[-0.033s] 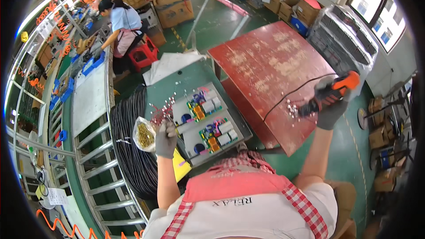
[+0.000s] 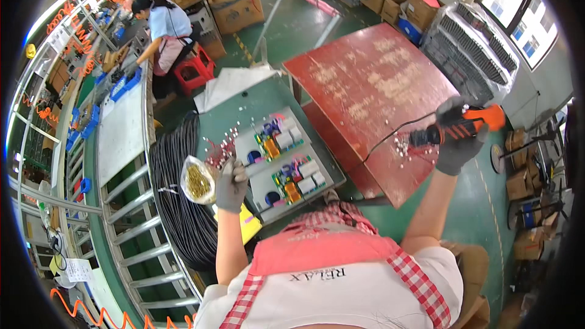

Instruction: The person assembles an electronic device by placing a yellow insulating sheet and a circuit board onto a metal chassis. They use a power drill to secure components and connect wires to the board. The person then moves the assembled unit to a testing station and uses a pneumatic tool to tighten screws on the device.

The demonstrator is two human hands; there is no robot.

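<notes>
The orange-and-black power tool (image 2: 457, 131) is at the right, its dark front end pointing left over the right part of the red worktop (image 2: 359, 91). The person's gloved right hand (image 2: 458, 157) grips it, fingers wrapped round the body. A black cord (image 2: 396, 129) runs left from behind the tool to the worktop's near edge, and small pale pieces (image 2: 401, 149) lie scattered by the tool's front end. To the left, on the green worktop (image 2: 228, 116), two circuit boards (image 2: 295, 184) sit on grey plates (image 2: 259, 181), one farther than the other. The gloved left hand (image 2: 231, 189) is just left of these plates, its fingers curled; whether they pinch something small cannot be told from this view. Just left of that hand is an open clear bag (image 2: 198, 181) of brass-coloured pieces, with small red and white parts (image 2: 223, 149) strewn on the far side. Coiled black cable (image 2: 173, 207) lies farther left, beside the roller conveyor (image 2: 134, 225). At far left, a co-worker (image 2: 170, 24) sits on a red stool (image 2: 195, 70).
</notes>
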